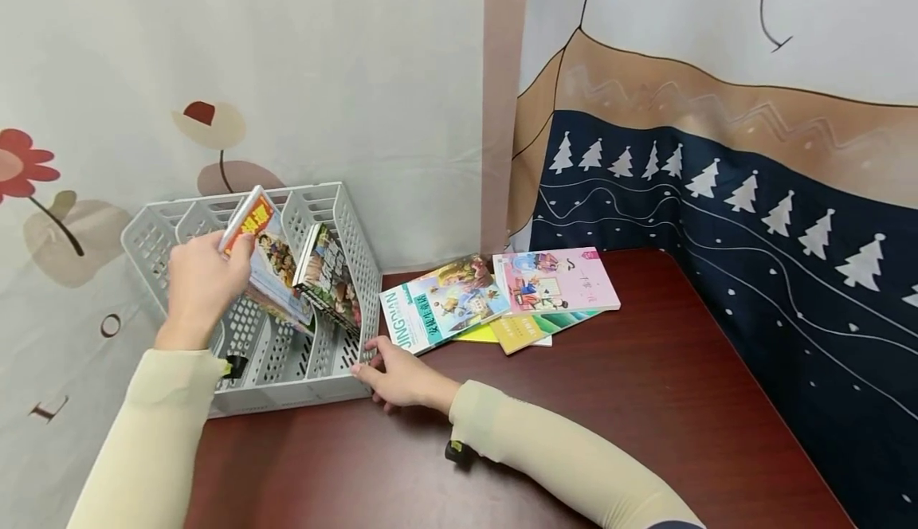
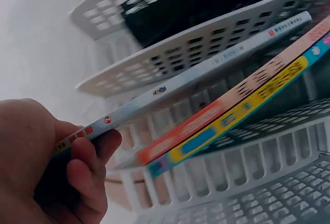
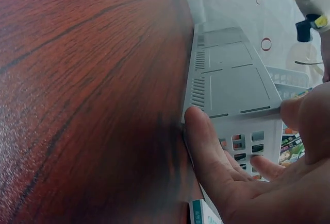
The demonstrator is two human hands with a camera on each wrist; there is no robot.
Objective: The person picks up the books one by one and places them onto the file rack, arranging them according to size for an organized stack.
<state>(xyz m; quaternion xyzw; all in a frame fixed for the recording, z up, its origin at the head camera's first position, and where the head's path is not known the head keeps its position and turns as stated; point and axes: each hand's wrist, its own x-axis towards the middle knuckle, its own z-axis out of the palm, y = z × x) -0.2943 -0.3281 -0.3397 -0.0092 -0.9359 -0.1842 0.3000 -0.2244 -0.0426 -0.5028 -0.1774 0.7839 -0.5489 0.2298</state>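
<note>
My left hand (image 1: 204,286) grips the upper end of a thin book (image 1: 276,262) with an orange and picture-filled cover. The book leans, with its lower end down in a compartment of a grey plastic file rack (image 1: 301,393). In the left wrist view, the pale spine of this book runs up from my thumb and fingers, beside books with orange and yellow spines (image 2: 227,116). Dark-covered books (image 1: 333,278) stand in the compartment to the right. My right hand (image 1: 409,376) holds the rack's front right corner, thumb at the rim and fingers against the side wall (image 3: 250,144).
Right of the rack, several books lie overlapping on the red-brown table (image 1: 610,417): a pink one (image 1: 588,286), one with a teal title strip (image 1: 448,306) and a yellow-and-green one (image 1: 519,334). A printed curtain (image 1: 402,115) hangs close behind the rack.
</note>
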